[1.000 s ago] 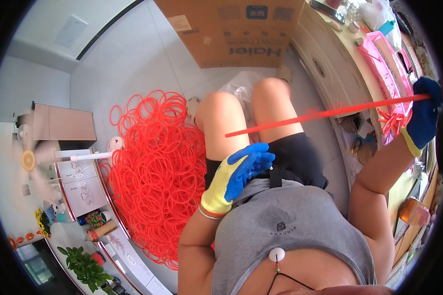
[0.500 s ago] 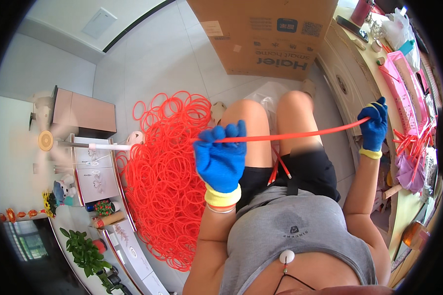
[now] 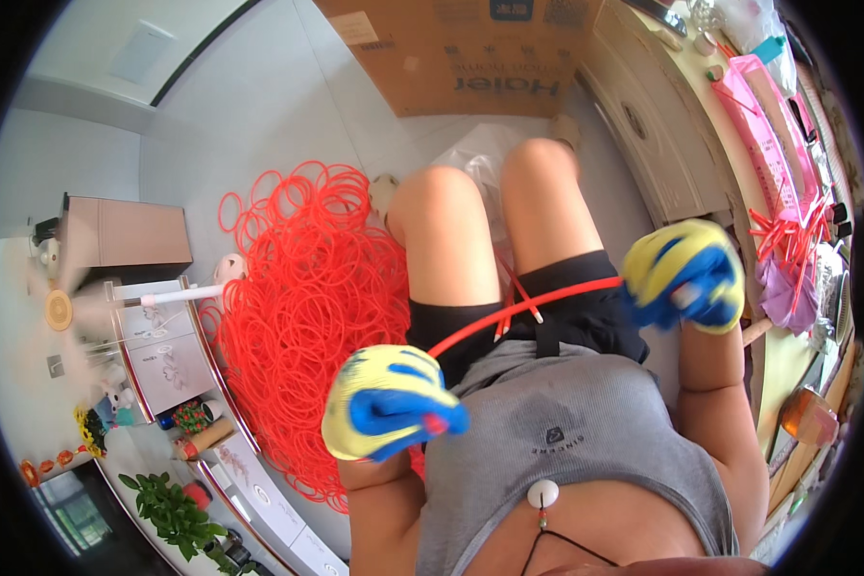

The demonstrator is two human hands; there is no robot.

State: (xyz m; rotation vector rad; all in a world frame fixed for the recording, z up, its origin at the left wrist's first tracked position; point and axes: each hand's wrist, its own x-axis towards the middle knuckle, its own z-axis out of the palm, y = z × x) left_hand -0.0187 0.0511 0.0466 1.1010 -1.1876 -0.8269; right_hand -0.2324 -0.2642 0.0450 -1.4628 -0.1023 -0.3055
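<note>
I sit with bare knees over a grey floor. Both hands wear yellow and blue gloves. My left hand (image 3: 391, 403) is closed near my chest on one end of a thin red tube (image 3: 523, 307). My right hand (image 3: 686, 276) grips the other end above my right thigh. The tube runs in a shallow curve between them across my black shorts. A large heap of red tube rings (image 3: 307, 326) lies on the floor beside my left leg.
A brown cardboard box (image 3: 470, 58) stands ahead of my knees. A beige cabinet and bench (image 3: 662, 125) on the right carry a pink tray (image 3: 768, 134) and cut red tubes (image 3: 787, 230). A fan (image 3: 62, 307), white boxes and a plant stand at the left.
My left hand pulled back toward my chest and lower in the view. My right hand came down from the bench toward my lap. The tube between them went from straight to curved.
</note>
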